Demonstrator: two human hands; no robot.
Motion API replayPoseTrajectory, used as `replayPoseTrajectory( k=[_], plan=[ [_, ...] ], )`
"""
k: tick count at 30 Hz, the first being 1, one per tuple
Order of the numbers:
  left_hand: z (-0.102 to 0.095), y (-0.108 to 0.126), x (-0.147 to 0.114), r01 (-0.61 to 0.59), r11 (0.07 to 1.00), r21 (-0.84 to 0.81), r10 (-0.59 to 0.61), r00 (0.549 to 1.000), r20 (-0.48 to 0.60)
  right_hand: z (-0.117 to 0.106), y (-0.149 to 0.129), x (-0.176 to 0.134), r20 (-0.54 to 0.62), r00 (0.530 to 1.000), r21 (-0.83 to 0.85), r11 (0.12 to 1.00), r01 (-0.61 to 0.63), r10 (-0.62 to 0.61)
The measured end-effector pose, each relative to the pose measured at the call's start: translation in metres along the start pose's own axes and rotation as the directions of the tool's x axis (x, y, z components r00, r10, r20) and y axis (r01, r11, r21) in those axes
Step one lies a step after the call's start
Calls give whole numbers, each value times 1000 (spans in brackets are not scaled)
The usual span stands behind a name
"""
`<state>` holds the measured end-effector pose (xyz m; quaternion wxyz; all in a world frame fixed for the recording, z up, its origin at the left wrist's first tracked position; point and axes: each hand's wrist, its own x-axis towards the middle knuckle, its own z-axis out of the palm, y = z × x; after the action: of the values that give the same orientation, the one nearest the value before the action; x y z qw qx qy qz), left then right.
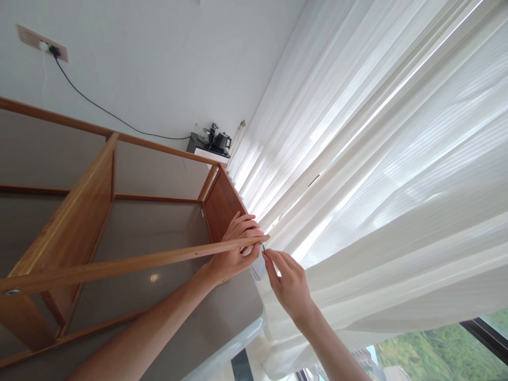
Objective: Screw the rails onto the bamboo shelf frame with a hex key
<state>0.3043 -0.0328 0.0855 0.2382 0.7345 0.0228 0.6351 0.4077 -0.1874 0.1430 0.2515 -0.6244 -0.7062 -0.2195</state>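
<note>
My left hand (237, 248) is closed around the right end of a long wooden rail (159, 260), fingers behind it and thumb below. The rail runs along the near side of a wooden frame with upright panels. Just below the rail's end, my right hand (289, 280) pinches a thin dark metal rod (264, 247) between thumb and fingertips. Its upper tip meets the rail end; its exact kind is too small to tell. A reddish-brown wooden end panel (224, 203) stands behind my left hand. At the rail's left end sits a round metal fastener (11, 292).
The frame stands on a grey table (234, 317) with a rounded corner. A wooden divider (75, 211) crosses the frame at left. White curtains (377, 159) hang close on the right. A black kettle (221, 141) and a cable (99, 107) are at the back by the wall.
</note>
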Motion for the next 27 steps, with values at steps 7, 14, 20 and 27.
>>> replayPoseTrajectory(
  k=[7,14,20,27],
  plan=[
    [-1,1,1,-7,1000,1,7,1000,-2,-4,3,6,33,993,-58,992,112,-110],
    [1,1,1,-7,1000,6,7,1000,-10,-3,5,2,46,994,-63,993,104,-101],
    [0,2,1,-9,1000,11,9,1000,-13,-7,4,7,52,988,-118,981,151,-146],
    [1,2,0,2,1000,8,-2,1000,-12,-19,3,13,167,957,-299,913,278,-237]
  ],
)
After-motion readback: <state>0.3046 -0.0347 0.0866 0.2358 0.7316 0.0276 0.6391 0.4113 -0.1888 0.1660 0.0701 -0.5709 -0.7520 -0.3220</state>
